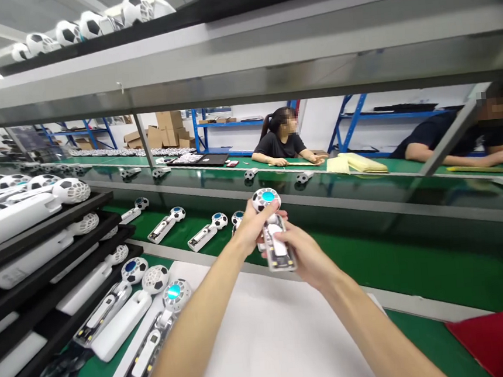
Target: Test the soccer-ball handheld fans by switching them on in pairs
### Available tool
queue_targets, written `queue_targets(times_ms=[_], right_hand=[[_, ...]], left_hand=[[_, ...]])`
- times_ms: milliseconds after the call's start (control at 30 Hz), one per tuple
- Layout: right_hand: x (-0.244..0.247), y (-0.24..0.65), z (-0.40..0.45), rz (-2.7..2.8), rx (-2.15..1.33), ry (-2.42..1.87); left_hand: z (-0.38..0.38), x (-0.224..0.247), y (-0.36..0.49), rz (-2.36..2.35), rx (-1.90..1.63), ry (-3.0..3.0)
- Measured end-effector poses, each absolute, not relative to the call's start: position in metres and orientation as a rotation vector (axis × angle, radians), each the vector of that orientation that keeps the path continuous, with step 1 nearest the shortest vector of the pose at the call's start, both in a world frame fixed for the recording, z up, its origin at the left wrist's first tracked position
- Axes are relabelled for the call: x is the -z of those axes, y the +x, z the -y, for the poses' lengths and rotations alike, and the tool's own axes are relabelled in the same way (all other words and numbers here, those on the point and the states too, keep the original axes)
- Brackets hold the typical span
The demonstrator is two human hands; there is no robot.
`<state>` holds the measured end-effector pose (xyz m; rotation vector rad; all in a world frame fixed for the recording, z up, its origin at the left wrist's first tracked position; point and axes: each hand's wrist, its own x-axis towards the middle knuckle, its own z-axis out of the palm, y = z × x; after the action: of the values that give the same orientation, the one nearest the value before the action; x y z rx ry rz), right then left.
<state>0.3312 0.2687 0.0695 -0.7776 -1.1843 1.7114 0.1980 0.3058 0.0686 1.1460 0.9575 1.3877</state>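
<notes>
In both hands, over the white sheet (264, 328), is a handheld fan (278, 245) with a football-patterned round head and a shiny blue disc. Its handle shows a white strip and small yellowish parts under a clear or open face. My left hand (251, 226) is closed around the neck, thumb just under the head. My right hand (303, 245) grips the handle's side, thumb lying on the white strip. Left of the sheet, a white-backed fan (128, 316) lies between two others; one of these, a blue-disc fan (153, 344), is partly hidden by my left forearm.
Stacked black trays (105, 222) of fans stand at left. Beyond the sheet, a green conveyor belt (177, 242) carries several fans. A metal shelf (242, 78) spans overhead. A red object (502, 336) lies at right. Two people sit across the line.
</notes>
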Motion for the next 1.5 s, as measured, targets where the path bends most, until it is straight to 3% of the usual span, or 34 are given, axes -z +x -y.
queue_targets(times_ms=[233,667,767,1200,1333,1500], right_hand=[[-0.074,0.333,-0.25,1.651,-1.646,-0.674],[-0.083,0.33,-0.238,1.675,-1.382,-0.734],[-0.082,0.332,-0.242,1.678,-1.457,-0.706],[-0.08,0.35,-0.265,1.434,-1.65,-0.776],[-0.074,0.376,-0.292,1.309,-1.489,-1.052],[-0.035,0.426,-0.335,1.269,-1.123,-1.564]], left_hand=[[-0.278,-0.104,0.197,-0.729,-1.648,1.181],[-0.265,-0.113,0.209,-0.752,-1.792,1.174],[-0.267,-0.112,0.207,-0.765,-1.766,1.169],[-0.293,-0.097,0.191,-1.116,-1.42,1.353],[-0.304,-0.086,0.166,-1.643,-1.112,1.646],[-0.322,-0.057,0.14,-2.06,-0.561,1.574]])
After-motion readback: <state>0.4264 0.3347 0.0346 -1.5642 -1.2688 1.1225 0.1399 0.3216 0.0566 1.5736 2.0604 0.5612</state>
